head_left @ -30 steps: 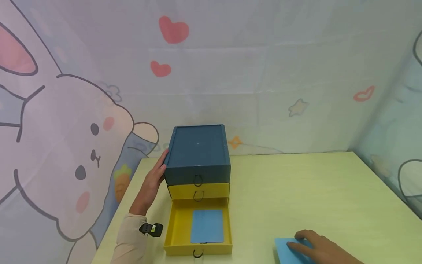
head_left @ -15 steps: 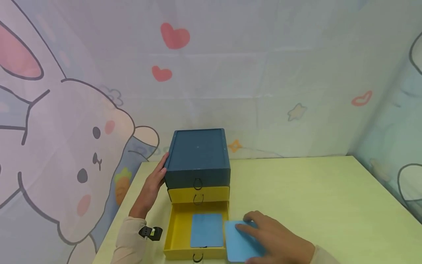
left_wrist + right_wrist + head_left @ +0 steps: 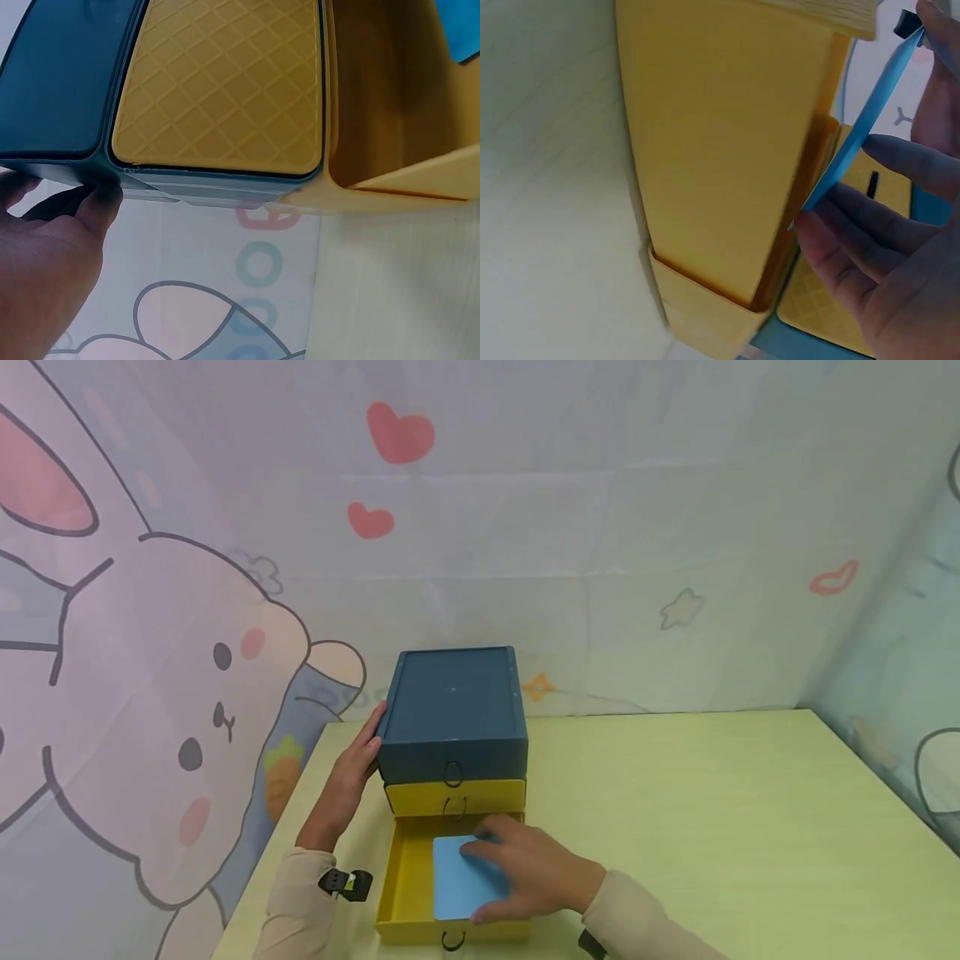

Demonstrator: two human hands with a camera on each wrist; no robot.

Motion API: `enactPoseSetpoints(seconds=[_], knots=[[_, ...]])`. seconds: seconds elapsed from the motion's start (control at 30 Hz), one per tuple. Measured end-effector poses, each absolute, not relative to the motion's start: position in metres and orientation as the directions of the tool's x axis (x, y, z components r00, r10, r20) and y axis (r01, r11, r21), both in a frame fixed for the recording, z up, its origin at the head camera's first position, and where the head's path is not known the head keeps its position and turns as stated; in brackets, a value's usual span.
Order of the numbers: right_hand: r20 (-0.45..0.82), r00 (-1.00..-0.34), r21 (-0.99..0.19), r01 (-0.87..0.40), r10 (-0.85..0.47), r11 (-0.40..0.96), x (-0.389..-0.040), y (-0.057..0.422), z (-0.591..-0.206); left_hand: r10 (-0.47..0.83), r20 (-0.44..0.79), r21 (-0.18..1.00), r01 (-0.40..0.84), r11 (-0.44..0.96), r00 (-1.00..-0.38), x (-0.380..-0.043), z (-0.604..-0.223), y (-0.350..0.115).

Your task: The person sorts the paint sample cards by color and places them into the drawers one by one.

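Note:
A small drawer cabinet (image 3: 453, 697) with a dark blue top stands on the table. Its bottom yellow drawer (image 3: 405, 868) is pulled out. My right hand (image 3: 528, 872) grips a thin light-blue card (image 3: 461, 877) with rounded corners above this drawer; in the right wrist view the card (image 3: 862, 124) shows edge-on between fingers and thumb. The other blue card is hidden beneath it in the head view. My left hand (image 3: 347, 789) rests against the cabinet's left side, fingers fairly straight; the left wrist view shows that hand (image 3: 56, 247) touching the dark blue upper part.
Above the pulled-out drawer is a closed yellow drawer front (image 3: 491, 795) with a black loop handle (image 3: 453, 807). The pale yellow-green tabletop (image 3: 697, 810) extends to the right. A printed cloth (image 3: 600, 527) hangs behind the table.
My right hand has carried the blue card leftward from the table's front right to over the drawer, covering the card lying there. My left hand has stayed against the cabinet.

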State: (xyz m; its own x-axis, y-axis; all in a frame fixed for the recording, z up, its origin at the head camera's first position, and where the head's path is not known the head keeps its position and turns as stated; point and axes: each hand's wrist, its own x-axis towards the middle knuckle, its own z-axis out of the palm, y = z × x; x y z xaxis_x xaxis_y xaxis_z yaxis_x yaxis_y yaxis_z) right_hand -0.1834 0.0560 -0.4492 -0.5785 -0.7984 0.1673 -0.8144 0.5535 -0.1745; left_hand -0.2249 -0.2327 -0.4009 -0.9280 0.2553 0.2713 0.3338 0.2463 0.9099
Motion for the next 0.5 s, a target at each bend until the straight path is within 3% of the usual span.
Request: enactPoseSetpoints(seconds=[0.23,0.5], knots=[[0.102,-0.645,-0.139,-0.763,-0.757,0.631,-0.194,0.039,-0.458,0.253,0.273,0.907,0.336,0.252,-0.928,-0.226,-0.401,-0.234],[0.041,-0.714,0.085,-0.694,-0.699,0.715,-0.199,0.025,-0.474,0.26,0.257,0.913,0.322,0.251,-0.931,-0.228,-0.402,-0.234]])
